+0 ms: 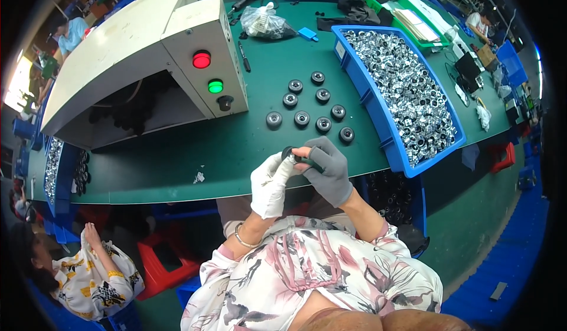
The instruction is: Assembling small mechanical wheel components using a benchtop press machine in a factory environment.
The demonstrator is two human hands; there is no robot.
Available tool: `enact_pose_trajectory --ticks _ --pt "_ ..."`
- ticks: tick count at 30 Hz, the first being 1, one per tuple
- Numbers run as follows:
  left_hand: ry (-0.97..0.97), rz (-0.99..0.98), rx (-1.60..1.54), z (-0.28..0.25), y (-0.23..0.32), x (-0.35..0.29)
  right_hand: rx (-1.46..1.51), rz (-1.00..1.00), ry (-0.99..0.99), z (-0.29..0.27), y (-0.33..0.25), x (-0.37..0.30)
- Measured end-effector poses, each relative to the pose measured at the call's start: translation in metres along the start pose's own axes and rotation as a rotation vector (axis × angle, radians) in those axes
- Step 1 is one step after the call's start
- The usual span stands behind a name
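Observation:
My left hand, in a white glove, is closed with its fingertips pinching a small black round part with a shiny piece on it. My right hand, in a grey glove with bare thumb and fingertips, grips the same part from the other side. Both hands meet over the front edge of the green table. Just beyond them, several black wheel-like parts lie loosely grouped on the tabletop. Fingers hide much of the held part.
A cream machine with a red light and a green light stands at left. On the right, a blue tray holds many shiny metal pieces. Below the table sits a bin of black parts. Another person sits at left.

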State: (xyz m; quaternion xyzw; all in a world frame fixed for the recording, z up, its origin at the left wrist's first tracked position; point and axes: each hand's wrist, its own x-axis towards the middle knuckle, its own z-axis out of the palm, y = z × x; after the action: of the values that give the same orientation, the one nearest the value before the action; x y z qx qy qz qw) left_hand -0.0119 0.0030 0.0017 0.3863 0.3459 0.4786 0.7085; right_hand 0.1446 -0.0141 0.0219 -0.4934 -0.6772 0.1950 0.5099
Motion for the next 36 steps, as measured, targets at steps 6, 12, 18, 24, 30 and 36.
enact_pose_trajectory --ticks 6,12,18,24,30,36 --pt "0.026 -0.027 -0.162 -0.001 0.000 0.005 -0.267 -0.227 0.019 0.004 -0.004 0.002" --pt "-0.014 0.050 -0.024 0.006 0.012 -0.006 0.589 0.462 -0.067 -0.008 -0.007 0.001" --pt "-0.010 0.125 0.123 0.013 0.009 -0.005 0.524 0.330 -0.047 -0.009 -0.004 -0.001" --pt "-0.022 0.066 -0.032 0.025 -0.001 0.002 -0.155 -0.195 0.143 -0.011 0.004 -0.004" --pt "-0.038 -0.028 -0.143 0.028 -0.011 0.004 -0.118 -0.194 0.189 -0.019 0.011 -0.008" --pt "-0.045 -0.052 -0.070 0.031 -0.010 0.004 0.164 0.086 0.148 -0.026 0.010 -0.013"
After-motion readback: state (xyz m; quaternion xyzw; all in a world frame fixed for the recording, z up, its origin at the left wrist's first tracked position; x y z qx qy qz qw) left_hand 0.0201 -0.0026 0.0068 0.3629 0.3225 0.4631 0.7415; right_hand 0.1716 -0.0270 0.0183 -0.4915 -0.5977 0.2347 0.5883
